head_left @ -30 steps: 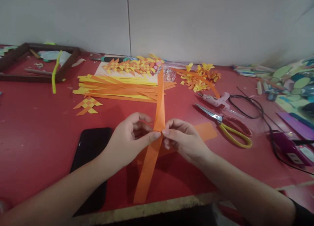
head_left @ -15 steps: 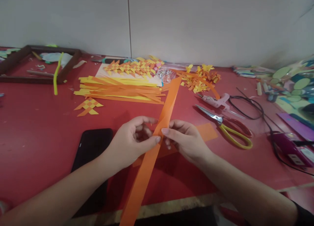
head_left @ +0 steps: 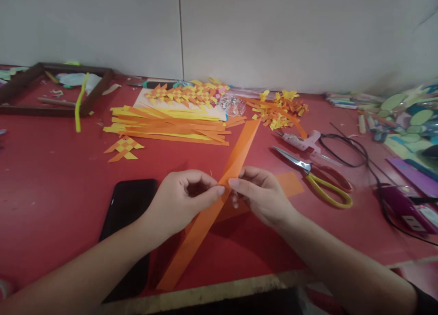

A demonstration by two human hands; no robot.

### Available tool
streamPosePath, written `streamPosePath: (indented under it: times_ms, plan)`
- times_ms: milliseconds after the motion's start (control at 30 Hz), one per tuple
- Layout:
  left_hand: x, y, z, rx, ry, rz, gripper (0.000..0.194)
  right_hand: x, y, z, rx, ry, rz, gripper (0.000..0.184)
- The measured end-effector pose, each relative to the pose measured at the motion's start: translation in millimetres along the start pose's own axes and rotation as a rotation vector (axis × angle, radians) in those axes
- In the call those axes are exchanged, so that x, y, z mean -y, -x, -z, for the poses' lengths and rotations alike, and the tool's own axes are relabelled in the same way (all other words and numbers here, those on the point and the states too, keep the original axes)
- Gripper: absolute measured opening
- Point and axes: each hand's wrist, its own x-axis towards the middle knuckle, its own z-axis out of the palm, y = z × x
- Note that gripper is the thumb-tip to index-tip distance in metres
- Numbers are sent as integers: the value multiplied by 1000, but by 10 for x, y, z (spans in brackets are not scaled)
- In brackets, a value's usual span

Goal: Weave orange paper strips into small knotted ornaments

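A long orange paper strip [head_left: 201,228] slants between my hands, its far end pointing to the back of the table. My left hand [head_left: 183,194] pinches its left edge near the middle between thumb and fingers. From the other side my right hand [head_left: 262,191] grips the same spot, thumb on top and fingers behind. Under the hands lies a flat orange paper piece [head_left: 290,183], partly covered by them. Beyond the hands rests a bundle of yellow and orange paper strips [head_left: 164,125]. A woven paper fish [head_left: 125,148] lies to the left of the strip.
A black phone [head_left: 128,242] lies beside my left forearm. Scissors [head_left: 308,169], a pink glue gun [head_left: 301,140] and a black cable are on the right. Further back are several woven fish [head_left: 185,93], paper scraps [head_left: 278,109] and a brown frame [head_left: 54,110].
The strip's near end has swung forward and its far end has come down a little to the right. My left fingers have closed in from being spread, and now pinch the strip.
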Motion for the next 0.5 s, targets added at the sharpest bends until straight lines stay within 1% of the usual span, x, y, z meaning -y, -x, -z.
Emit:
streamPosePath:
  times_ms: [133,367,500]
  plan:
    - [-2,0,-4,7,19,1,17,2,-1,9,-17,25,2,21]
    - [8,9,12,-4,20,-5,17,-22,-5,22,-3,41,28,20]
    - [6,5,9,-6,29,5,17,-13,2,22,2,45,19,19]
